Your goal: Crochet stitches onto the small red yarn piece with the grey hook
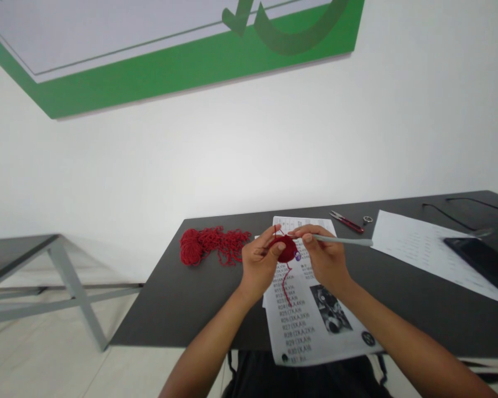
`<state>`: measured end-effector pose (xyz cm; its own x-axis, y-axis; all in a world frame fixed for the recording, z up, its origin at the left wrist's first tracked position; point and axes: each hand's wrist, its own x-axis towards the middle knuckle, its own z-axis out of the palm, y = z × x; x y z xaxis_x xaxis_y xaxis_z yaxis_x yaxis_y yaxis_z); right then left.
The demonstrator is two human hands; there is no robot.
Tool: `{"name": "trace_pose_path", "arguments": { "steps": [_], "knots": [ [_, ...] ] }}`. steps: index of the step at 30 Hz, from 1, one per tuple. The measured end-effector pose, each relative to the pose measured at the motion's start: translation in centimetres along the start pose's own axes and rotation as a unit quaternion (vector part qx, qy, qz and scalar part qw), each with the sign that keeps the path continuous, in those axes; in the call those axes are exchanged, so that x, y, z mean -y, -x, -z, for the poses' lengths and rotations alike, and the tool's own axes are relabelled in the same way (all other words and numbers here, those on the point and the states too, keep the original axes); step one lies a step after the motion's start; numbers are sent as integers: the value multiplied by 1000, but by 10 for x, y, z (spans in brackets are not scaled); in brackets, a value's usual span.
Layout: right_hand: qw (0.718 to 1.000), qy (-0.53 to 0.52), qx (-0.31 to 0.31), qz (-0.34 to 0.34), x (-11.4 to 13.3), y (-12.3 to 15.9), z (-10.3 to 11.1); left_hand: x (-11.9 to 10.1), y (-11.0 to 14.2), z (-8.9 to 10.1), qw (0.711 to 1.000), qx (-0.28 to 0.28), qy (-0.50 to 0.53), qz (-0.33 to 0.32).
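My left hand [260,261] pinches a small round piece of red crochet [285,250] between thumb and fingers, with a strand of red yarn raised over the forefinger. My right hand [324,255] grips a crochet hook [344,240] with a grey handle that points out to the right. The hook's tip meets the top edge of the crochet piece. A purple stitch marker [297,256] sits on the piece's right edge. From its underside a red yarn tail [285,284] hangs over the printed pattern sheet [290,337].
A ball of red yarn [191,247] with a loose tangle [228,243] lies at the left on the dark table [157,309]. Thread snips [348,222], a metal ring [368,219], another paper [415,249], a phone [477,262] and glasses [452,213] lie to the right.
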<state>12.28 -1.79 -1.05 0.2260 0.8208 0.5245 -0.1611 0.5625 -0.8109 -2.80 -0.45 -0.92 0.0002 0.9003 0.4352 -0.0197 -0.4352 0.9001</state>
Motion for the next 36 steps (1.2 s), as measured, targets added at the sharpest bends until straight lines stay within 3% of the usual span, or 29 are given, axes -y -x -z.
{"name": "trace_pose_path", "arguments": {
  "steps": [7, 14, 22, 30, 36],
  "knots": [
    [995, 43, 44, 80, 8, 1, 4, -4, 1, -2, 1000, 2, 17, 7],
    [992, 41, 61, 102, 5, 1, 6, -2, 1, -1, 1000, 1, 13, -10],
    [989, 53, 74, 118, 5, 3, 8, -5, 1, 1, 995, -4, -62, -75],
    [975, 92, 79, 184, 4, 4, 7, -4, 2, 2, 964, -17, -167, -207],
    [976, 83, 76, 187, 4, 7, 6, -4, 4, 1, 969, -18, -142, -200]
  ]
}}
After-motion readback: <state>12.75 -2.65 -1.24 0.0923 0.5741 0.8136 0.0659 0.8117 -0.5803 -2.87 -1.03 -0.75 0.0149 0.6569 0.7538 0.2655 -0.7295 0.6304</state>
